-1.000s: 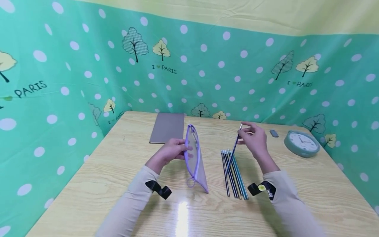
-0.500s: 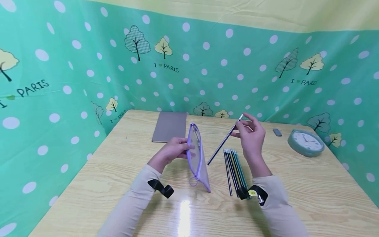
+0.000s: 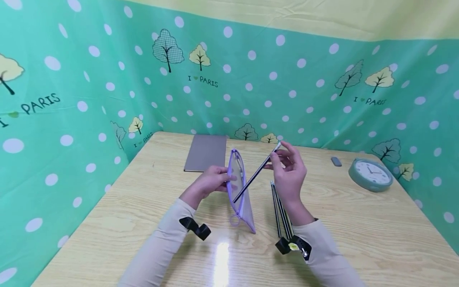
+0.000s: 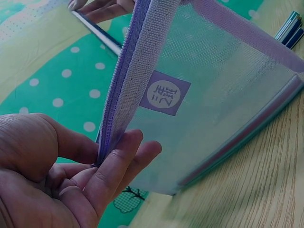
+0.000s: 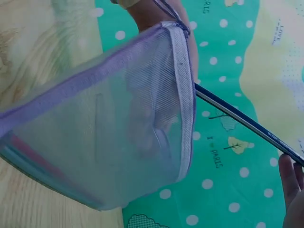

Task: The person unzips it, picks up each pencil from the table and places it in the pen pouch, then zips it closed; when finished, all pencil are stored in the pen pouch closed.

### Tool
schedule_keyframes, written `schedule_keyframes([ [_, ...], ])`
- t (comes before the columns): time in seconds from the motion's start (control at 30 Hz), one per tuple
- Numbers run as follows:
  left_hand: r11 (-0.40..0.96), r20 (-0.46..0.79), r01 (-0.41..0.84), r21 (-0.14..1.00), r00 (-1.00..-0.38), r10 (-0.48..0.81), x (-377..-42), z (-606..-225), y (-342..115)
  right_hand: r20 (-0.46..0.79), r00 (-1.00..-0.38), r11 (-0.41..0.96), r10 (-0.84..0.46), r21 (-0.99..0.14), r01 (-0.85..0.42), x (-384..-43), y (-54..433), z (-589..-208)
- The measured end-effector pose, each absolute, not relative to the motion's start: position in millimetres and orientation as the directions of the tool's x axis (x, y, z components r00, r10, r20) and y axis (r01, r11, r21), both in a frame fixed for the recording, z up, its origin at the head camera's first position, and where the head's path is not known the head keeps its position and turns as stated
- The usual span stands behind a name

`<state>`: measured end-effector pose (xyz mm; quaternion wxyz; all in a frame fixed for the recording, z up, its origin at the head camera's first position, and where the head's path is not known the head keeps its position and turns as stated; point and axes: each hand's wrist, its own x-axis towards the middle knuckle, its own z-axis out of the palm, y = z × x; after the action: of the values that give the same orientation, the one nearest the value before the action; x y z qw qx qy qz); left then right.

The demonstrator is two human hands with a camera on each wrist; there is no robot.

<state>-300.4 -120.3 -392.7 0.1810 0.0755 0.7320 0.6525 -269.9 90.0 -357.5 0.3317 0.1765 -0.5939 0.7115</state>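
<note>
My left hand pinches the zippered rim of a purple mesh pencil pouch, holding its mouth apart and upright above the table. In the left wrist view, thumb and fingers grip the zipper edge beside a square label. Pencil shapes show through the mesh along the pouch's bottom. My right hand pinches a dark pencil near its white-tipped upper end. The pencil slants down to the left, its lower end at the pouch's mouth. Beneath the right wrist lies a bunch of pencils, partly hidden by the forearm.
A grey notebook lies at the back of the wooden table. Toward the right are a small blue-grey eraser-like block and a round green clock. A patterned curtain stands behind the table.
My right hand has carried the pencil leftward from above the bunch, tilting it so its lower end reaches the pouch's mouth. The left hand keeps its grip on the pouch.
</note>
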Motion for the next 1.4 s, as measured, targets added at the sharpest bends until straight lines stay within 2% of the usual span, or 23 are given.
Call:
schedule_keyframes([
  [0.23,0.144,-0.158,-0.115,0.983,-0.929,0.336,-302,-387,-120,0.716,-0.691,0.003,0.101,-0.695,-0.719,-269,87,-355],
  [0.47,0.137,-0.165,-0.127,0.982,-0.934,0.316,-301,-381,-120,0.665,-0.747,0.165,-0.018,-0.735,-0.658,-269,87,-353],
  [0.6,0.134,-0.165,-0.128,0.983,-0.935,0.315,-300,-380,-120,0.654,-0.753,0.253,-0.070,-0.719,-0.647,-270,86,-356],
  [1.1,0.124,-0.161,-0.128,0.984,-0.938,0.306,-297,-387,-117,0.652,-0.754,0.271,-0.078,-0.714,-0.645,-268,85,-364],
  [1.4,0.118,-0.171,-0.142,0.983,-0.940,0.297,-293,-391,-115,0.575,-0.818,0.255,-0.015,-0.789,-0.559,-266,98,-361],
])
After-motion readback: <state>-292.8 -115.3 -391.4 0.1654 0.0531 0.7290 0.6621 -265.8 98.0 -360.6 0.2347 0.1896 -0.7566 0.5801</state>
